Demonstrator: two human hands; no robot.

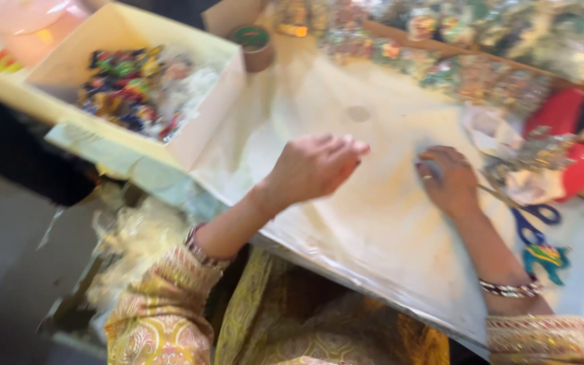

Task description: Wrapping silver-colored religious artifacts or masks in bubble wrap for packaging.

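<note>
Pale sheet [373,203] lies under loosely curled left hand [315,165]; right hand [447,179] presses it.

A pale sheet [373,203] with a faint sheen is covering the tabletop, looking smooth like plastic or coated paper. Near the tabletop's left corner a matt cardboard box [204,128] is holding glossy, many-coloured pieces [126,88]. By the right edge, scissors [532,220] are showing shiny blue plastic handles. Metal bangles [512,289] are glinting above patterned woven cloth sleeves [163,311].
</note>
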